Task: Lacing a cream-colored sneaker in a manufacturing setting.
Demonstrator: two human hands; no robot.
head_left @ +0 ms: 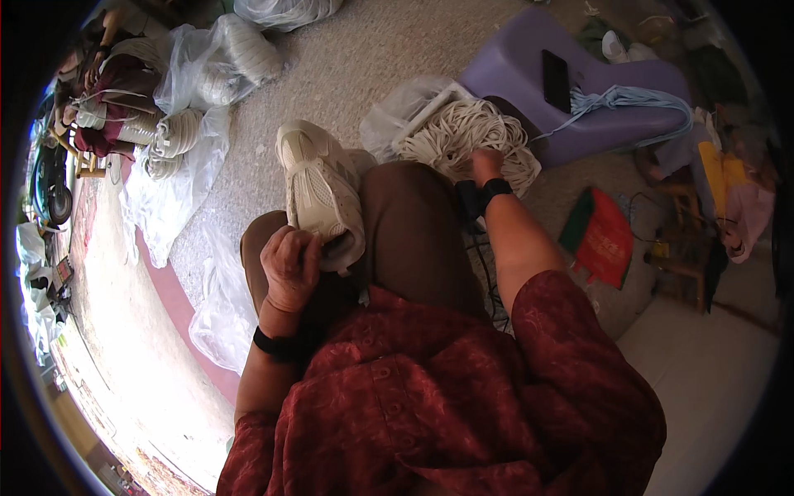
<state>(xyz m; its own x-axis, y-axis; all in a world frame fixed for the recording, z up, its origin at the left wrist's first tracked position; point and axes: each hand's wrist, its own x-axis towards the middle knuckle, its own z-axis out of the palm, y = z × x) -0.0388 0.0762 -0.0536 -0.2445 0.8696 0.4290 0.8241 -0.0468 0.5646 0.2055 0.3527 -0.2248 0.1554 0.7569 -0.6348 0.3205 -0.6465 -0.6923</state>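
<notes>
A beige sneaker (318, 178) lies over my left thigh, toe pointing away and its opening toward me. My left hand (289, 269) is closed at the sneaker's heel-side edge, fingers curled and pressed together on its collar. Farther off to the right, a heap of off-white shoelaces (463, 136) fills a container with a pale rim. My right hand (488, 164) reaches down into the near part of that heap. Its fingertips are hidden, so whether they grip a lace does not show.
Right of the laces stands a purple plastic stool (513, 58) bearing a black phone (556, 81) and a bundle of light blue laces (628, 97). A red and green bag (597, 240) lies nearby. Clear plastic bags (219, 306) and white lace rolls (248, 50) spread at left, near another person (116, 91).
</notes>
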